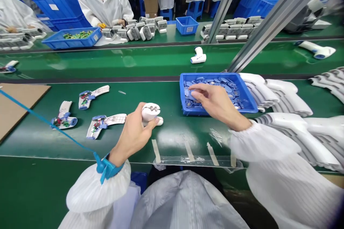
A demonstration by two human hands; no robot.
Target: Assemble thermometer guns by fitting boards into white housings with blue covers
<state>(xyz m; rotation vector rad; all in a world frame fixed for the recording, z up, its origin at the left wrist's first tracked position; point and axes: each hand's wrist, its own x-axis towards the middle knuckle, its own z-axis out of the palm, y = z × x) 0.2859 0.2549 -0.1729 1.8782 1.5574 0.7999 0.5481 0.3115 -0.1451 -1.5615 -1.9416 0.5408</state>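
Observation:
My left hand [137,128] is closed around a white plastic gun-shaped housing [150,111], with its end turned up and a notched opening showing. My right hand [215,102] is over a blue tray [220,112] that holds many small blue plastic parts [231,87]. Thumb and index finger are slightly apart above those parts, with nothing visible between them; the other fingers are partly hidden. Left of my left hand lie three opened white housing halves with wires and boards inside: one low [107,123], one higher [92,96], one at far left [64,118].
Stacked white housing shells [285,125] lie right of the tray. A metal post [258,18] rises behind it. On the belt beyond sits a white gun-shaped device [198,55]. A cardboard sheet [18,103] is at left; a blue cord runs from my left wrist. A co-worker [104,3] sits opposite.

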